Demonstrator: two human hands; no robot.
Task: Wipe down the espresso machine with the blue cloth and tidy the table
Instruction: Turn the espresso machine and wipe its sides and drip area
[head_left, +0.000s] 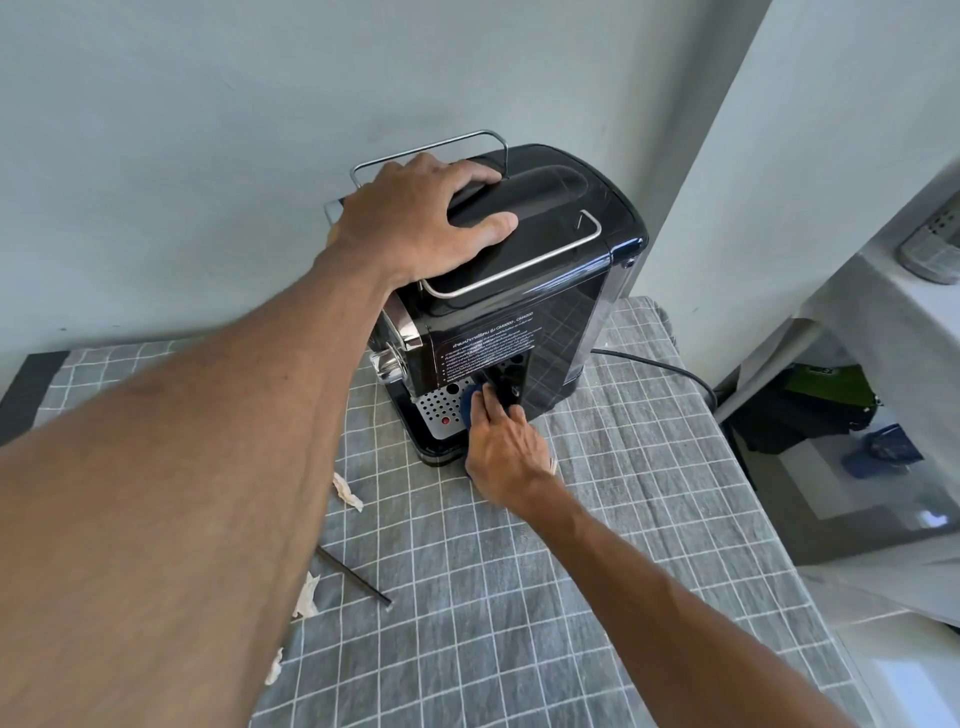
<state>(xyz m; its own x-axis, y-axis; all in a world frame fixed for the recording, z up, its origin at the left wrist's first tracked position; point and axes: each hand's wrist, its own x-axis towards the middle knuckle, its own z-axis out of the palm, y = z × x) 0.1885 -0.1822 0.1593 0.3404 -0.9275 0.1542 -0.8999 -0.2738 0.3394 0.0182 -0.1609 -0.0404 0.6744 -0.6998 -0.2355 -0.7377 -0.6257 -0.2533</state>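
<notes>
A black espresso machine (540, 312) stands at the back of the table against the wall. My left hand (415, 218) lies flat on its top lid, fingers spread over the front edge of the lid. My right hand (506, 447) presses the blue cloth (470, 408) against the machine's lower side, beside the perforated metal drip tray (434, 408). Most of the cloth is hidden under my fingers.
A grey checked tablecloth (597, 571) covers the table. Torn white paper scraps (348, 491) and a thin dark stick (353, 574) lie at the left by my forearm. The power cord (660, 366) trails off the right edge. A white shelf unit (883, 415) stands to the right.
</notes>
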